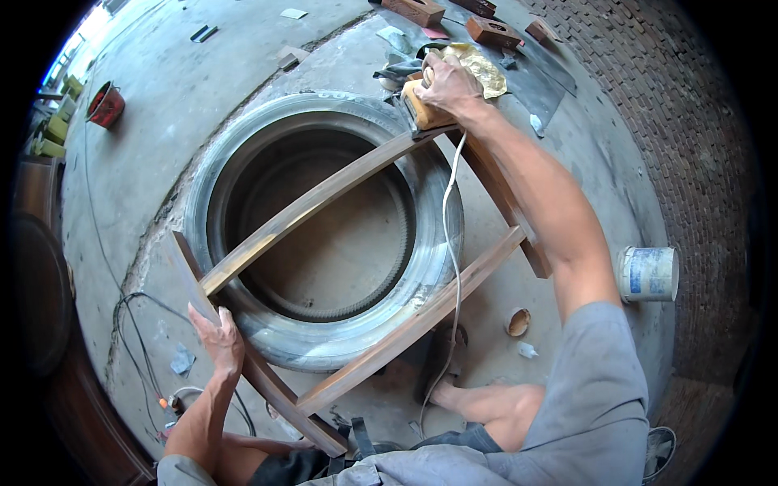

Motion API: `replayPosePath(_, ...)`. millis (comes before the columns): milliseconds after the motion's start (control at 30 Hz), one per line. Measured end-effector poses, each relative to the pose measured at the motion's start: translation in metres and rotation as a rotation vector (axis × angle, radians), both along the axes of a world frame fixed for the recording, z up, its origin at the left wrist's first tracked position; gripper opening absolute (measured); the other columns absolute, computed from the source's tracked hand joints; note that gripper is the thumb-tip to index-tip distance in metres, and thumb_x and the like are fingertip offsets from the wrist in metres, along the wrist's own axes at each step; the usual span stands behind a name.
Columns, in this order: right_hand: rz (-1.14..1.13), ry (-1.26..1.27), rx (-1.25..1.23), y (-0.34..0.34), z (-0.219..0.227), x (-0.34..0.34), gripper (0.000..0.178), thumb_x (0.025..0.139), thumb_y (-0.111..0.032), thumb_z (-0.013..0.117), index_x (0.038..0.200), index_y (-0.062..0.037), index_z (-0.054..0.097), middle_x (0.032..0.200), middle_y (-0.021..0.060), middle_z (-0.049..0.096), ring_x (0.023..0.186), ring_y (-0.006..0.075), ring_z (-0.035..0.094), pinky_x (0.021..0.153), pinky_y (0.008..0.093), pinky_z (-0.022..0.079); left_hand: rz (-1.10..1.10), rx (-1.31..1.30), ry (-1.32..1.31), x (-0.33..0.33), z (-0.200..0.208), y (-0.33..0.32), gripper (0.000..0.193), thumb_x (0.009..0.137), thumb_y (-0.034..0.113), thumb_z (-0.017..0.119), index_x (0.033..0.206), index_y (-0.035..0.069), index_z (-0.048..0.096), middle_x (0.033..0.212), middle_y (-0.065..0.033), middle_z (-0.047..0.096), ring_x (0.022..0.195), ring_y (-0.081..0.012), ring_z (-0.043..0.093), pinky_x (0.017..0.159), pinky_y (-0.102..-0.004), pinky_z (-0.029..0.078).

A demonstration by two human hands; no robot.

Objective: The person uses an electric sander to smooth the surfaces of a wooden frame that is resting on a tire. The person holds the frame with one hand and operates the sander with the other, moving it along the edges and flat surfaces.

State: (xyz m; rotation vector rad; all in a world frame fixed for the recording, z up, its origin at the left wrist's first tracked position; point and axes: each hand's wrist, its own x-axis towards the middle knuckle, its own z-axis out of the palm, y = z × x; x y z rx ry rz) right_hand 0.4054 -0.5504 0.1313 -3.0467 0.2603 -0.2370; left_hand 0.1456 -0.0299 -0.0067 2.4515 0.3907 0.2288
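A wooden frame [421,314] of two long rails joined by shorter end pieces lies tilted across a large tyre [324,340] on the floor. My left hand [219,338] grips the left end piece of the frame, fingers wrapped round its edge. At the far right corner, my right hand [450,84] is closed round the top of a yellow power sander [423,112], whose base sits on the wood at the end of the far rail [304,212]. A pale cord [447,211] runs from the sander across the frame towards my leg. The sander's underside is hidden.
Beyond the sander lie a crumpled gold sheet [484,68], wooden blocks [493,32] and a dark mat [535,95]. A white bucket [648,274] stands at right, a red bucket [106,105] far left. Dark cables [134,301] and dark wooden furniture [85,397] are at left.
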Motion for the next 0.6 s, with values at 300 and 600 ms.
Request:
replayPosePath(300,-0.046,-0.009,0.007,-0.047,-0.004,0.014,0.052,0.083,-0.038,0.073,0.129,-0.0193,0.06,0.124,0.0182,0.058,0.117,0.0391,0.064,0.095,0.0516,0.056,-0.003,0.01,0.023,0.004,0.007,-0.01,0.066,0.097,0.015,0.061,0.15,-0.01,0.031,0.144,-0.0354,0.045,0.136,-0.0498,0.043,0.117,-0.0505,0.032)
replayPosePath(600,-0.027,0.058,0.038,0.009,0.011,-0.005,0.05,0.084,-0.04,0.073,0.129,-0.0192,0.061,0.127,0.0162,0.058,0.117,0.0397,0.062,0.096,0.054,0.056,-0.013,-0.002,0.036,0.001,0.003,-0.001,0.068,0.098,0.016,0.061,0.152,-0.011,0.029,0.146,-0.0352,0.044,0.136,-0.0503,0.043,0.117,-0.0487,0.033)
